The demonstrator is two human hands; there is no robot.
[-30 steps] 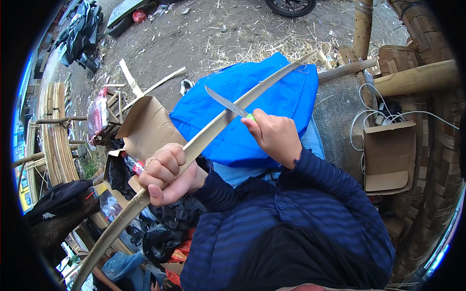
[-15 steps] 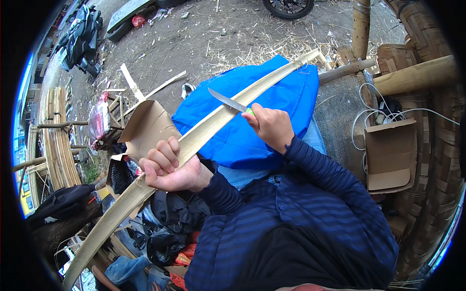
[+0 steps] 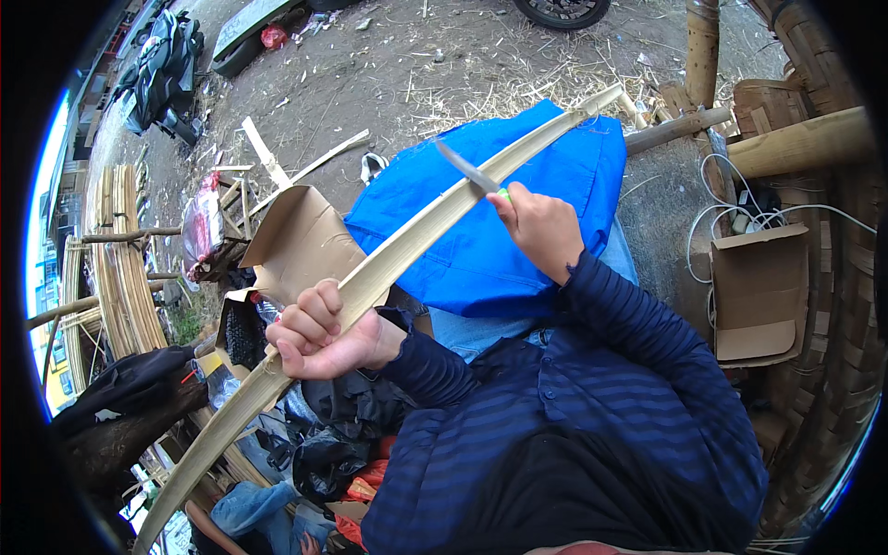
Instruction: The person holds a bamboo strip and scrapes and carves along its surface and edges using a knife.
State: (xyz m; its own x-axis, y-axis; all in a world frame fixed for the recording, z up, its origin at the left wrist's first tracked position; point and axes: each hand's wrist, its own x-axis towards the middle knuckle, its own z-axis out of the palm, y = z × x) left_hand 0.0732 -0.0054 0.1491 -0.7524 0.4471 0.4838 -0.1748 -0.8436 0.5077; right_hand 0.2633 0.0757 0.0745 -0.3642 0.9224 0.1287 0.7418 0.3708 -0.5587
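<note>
While the strip [image 3: 407, 250] runs corner-wise from lower left to upper right of the frame, the left hand [image 3: 319, 333] has its fingers curled round it, left of centre, with the thumb stretched along near it. Right hand [image 3: 541, 227], just right of centre, is closed on the green handle of the knife [image 3: 467, 168], thumb forward; its inner fingertips are hidden. Blade sits across the strip, tip up and left. Looks like contact, but the blade is a bit blurred: can't tell how deep the edge bites.

Mid strip passes over the blue cloth [image 3: 462, 273] on the lap; far end reaches the cloth's upper right edge, near the shavings [image 3: 490, 102] at upper middle.

Looks like scraping or shaving. To do it well, my take: low blade angle, light even pressure, full-length passes rather than digging at 1 spot. Brace the strip against the lap so it doesn't bow or roll. Stroke clear of the left hand; the gap along the strip is the safety margin, so shift grip only with the blade lifted. If the edge catches, flatten the angle, don't push harder.
</note>
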